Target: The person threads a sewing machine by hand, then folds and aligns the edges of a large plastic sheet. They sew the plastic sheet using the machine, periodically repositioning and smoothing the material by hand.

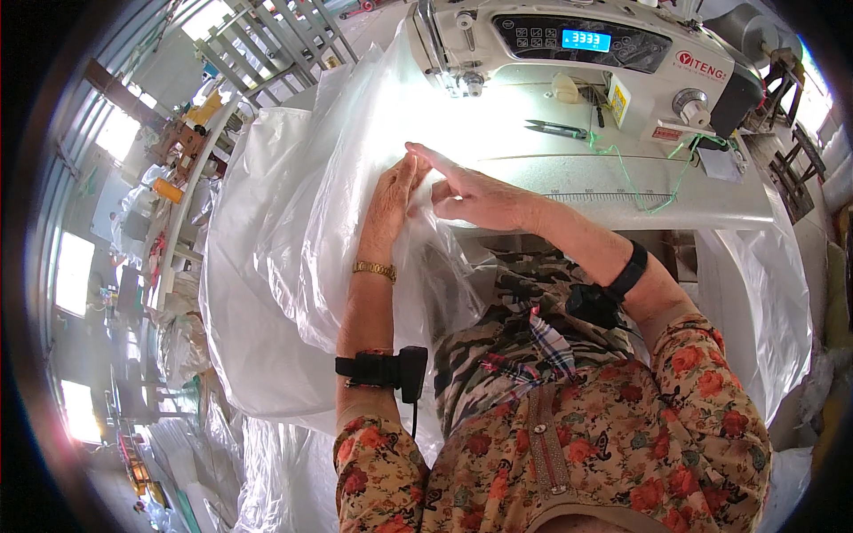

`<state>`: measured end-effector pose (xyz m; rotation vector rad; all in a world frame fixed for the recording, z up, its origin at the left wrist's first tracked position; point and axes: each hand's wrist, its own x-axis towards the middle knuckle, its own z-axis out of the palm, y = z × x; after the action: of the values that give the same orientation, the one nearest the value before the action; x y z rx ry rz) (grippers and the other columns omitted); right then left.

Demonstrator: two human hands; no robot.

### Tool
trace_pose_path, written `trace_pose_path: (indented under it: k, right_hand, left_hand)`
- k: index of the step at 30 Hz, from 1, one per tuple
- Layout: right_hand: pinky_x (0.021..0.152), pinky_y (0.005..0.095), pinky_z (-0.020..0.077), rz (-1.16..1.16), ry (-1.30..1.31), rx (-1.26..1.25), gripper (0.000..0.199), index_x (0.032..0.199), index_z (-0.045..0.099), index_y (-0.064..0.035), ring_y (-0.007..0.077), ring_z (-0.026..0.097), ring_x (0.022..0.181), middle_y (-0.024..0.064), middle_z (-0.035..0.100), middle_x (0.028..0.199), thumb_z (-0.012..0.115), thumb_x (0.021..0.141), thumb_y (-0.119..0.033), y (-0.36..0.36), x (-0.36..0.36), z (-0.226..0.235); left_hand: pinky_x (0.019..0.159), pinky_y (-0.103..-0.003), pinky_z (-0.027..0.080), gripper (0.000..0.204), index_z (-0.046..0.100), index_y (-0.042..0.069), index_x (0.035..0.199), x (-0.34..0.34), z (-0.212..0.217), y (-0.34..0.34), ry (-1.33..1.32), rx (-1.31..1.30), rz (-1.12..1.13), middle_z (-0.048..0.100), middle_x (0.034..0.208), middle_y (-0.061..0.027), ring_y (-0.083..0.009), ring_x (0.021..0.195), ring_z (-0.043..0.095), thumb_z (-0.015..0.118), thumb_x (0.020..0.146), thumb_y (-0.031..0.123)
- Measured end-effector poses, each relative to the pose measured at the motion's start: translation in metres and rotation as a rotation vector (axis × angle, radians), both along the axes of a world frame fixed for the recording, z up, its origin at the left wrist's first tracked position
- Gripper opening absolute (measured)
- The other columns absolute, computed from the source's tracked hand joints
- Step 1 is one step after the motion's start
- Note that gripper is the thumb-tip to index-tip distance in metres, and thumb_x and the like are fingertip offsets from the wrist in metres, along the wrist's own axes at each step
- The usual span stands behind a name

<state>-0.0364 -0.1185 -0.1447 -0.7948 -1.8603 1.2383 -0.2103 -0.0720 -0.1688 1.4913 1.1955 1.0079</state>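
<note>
A large translucent white plastic sheet point(275, 293) hangs over the left side of the sewing table and spreads in folds toward my lap. At the table's front, left of centre, my left hand point(391, 200) is closed on the gathered plastic. My right hand point(475, 194) reaches in from the right, its forefinger stretched to the left fingertips. Its lower fingers curl at the sheet's edge, and the exact grip there is partly hidden. Just beyond both hands stands the white sewing machine point(569, 44), its needle area point(466, 82) brightly lit.
A black pen-like tool point(557, 130) and green thread point(622, 158) lie on the table point(533, 164) to the right. A small pale bottle point(565, 88) sits beneath the machine arm. Farther left are a grey slatted rack point(271, 44) and a cluttered bench point(182, 209).
</note>
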Motion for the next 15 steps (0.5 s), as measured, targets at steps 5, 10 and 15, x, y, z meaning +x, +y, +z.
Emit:
trace_pose_path:
  k: [5,10,15]
  right_hand:
    - [0.091,0.0293,0.0455,0.216,0.301,-0.227,0.08,0.154,0.01,-0.0109,0.017,0.06,0.104,0.0127,0.057,0.113,0.051,0.087,0.001,-0.04,0.012,0.011]
    - [0.087,0.03,0.0493,0.408,0.133,0.244,0.047,0.139,0.048,-0.0072,0.0166,0.064,0.096,0.0082,0.068,0.105,0.058,0.093,-0.01,-0.09,0.033,0.028]
    - [0.073,0.0313,0.0537,0.215,0.079,-0.002,0.029,0.121,0.063,-0.0064,0.0184,0.069,0.073,0.008,0.073,0.091,0.06,0.093,-0.015,-0.078,0.057,0.039]
  left_hand:
    - [0.099,-0.034,0.043,0.066,0.06,-0.007,0.118,-0.004,-0.007,0.012,-0.102,0.007,-0.2,0.065,0.112,-0.0161,-0.022,0.113,0.058,0.043,0.099,0.054]
    - [0.098,-0.034,0.044,0.055,0.063,-0.006,0.112,-0.005,-0.01,0.012,-0.154,0.08,-0.228,0.067,0.108,-0.0151,-0.022,0.106,0.061,0.041,0.103,0.044]
    - [0.096,-0.033,0.045,0.057,0.063,-0.005,0.112,-0.006,-0.012,0.015,-0.179,0.064,-0.268,0.067,0.108,-0.0133,-0.0196,0.104,0.061,0.044,0.101,0.047]
